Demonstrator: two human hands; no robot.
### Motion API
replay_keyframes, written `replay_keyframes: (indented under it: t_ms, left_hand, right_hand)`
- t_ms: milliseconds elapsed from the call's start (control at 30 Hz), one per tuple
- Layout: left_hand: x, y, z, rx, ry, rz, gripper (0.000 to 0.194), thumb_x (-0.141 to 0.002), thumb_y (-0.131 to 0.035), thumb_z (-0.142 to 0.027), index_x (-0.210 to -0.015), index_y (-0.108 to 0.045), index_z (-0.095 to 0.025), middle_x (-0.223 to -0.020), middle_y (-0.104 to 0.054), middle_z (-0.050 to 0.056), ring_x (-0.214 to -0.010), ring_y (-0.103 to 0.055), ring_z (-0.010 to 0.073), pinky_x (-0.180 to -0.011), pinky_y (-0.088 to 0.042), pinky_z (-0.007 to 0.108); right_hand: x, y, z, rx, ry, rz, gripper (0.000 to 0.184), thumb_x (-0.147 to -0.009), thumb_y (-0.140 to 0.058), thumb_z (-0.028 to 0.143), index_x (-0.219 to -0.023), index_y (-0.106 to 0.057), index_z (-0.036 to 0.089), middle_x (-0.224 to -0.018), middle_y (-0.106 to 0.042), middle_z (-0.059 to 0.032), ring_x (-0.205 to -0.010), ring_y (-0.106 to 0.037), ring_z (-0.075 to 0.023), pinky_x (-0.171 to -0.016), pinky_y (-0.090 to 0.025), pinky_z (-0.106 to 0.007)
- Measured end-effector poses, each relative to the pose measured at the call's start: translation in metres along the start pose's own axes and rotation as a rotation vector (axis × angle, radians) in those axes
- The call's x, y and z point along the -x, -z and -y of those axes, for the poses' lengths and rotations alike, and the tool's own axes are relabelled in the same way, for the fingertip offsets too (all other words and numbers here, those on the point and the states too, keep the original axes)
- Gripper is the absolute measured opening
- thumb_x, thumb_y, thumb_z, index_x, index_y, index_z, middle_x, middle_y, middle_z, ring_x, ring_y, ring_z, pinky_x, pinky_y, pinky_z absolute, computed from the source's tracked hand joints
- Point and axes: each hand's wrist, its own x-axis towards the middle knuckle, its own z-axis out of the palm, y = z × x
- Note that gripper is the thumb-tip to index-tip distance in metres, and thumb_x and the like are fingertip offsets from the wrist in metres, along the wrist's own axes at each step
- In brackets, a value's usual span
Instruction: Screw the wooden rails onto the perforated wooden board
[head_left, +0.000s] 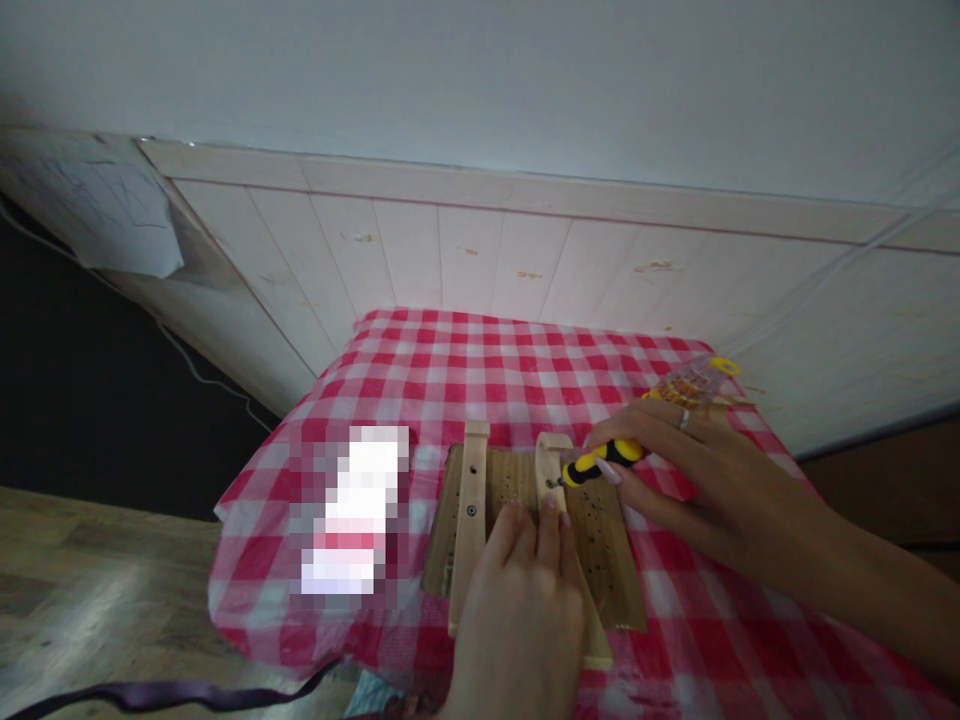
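Note:
My right hand [675, 480] is closed around a yellow-and-black screwdriver [602, 462]. The tool's tip is at a screw [551, 484] near the far end of the right-hand pale wooden strip [596, 640]. My left hand [525, 600] lies on that strip, its fingers stretched forward and pressing on the wood; its thumb is hidden. Beneath is a darker, thin wooden board [514, 475] dotted with small holes. A second pale strip [466, 560] crosses the board on the left, with a dark hole and a round screw head [471, 511] in it.
A red-and-white checked cloth [480, 365] covers the table. Left of the board sits a pixelated object [360, 510]. Behind my right hand lies a clear container [686, 382] with a yellow ring. A white panelled wall [480, 250] borders the table's far edge.

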Motion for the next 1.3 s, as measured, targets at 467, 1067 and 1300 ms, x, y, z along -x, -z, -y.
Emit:
replay_keyframes:
  t_ms: [467, 1067, 1300]
  left_hand:
    - [-0.001, 0.002, 0.000, 0.014, -0.001, 0.051, 0.036, -0.099, -0.057, -0.025, -0.125, -0.069, -0.002, -0.127, -0.071, 0.019, -0.106, -0.073, 0.0260, -0.093, -0.057, 0.037]
    - [-0.002, 0.003, -0.001, 0.031, 0.011, 0.068, 0.040, -0.099, -0.057, -0.027, -0.127, -0.066, 0.000, -0.130, -0.068, 0.019, -0.109, -0.073, 0.0261, -0.095, -0.057, 0.037]
    - [-0.001, 0.005, 0.000, 0.023, 0.011, 0.050, 0.037, -0.098, -0.053, -0.021, -0.127, -0.067, -0.002, -0.130, -0.068, 0.018, -0.109, -0.073, 0.0248, -0.096, -0.057, 0.037]
  right_hand:
    - [0.001, -0.003, -0.006, -0.042, 0.020, -0.012, 0.022, -0.102, -0.047, 0.035, -0.106, -0.064, 0.023, -0.098, -0.074, -0.0076, -0.085, -0.070, -0.0244, -0.075, -0.052, -0.037]
    - [0.009, 0.000, -0.005, 0.024, 0.039, 0.027, 0.023, -0.102, -0.043, 0.038, -0.101, -0.062, 0.024, -0.097, -0.073, -0.0073, -0.083, -0.071, -0.0270, -0.069, -0.052, -0.039]
    - [0.015, -0.001, -0.005, 0.072, 0.058, 0.015, 0.030, -0.105, -0.037, 0.042, -0.103, -0.061, 0.024, -0.097, -0.074, -0.0082, -0.073, -0.070, -0.0248, -0.061, -0.051, -0.036]
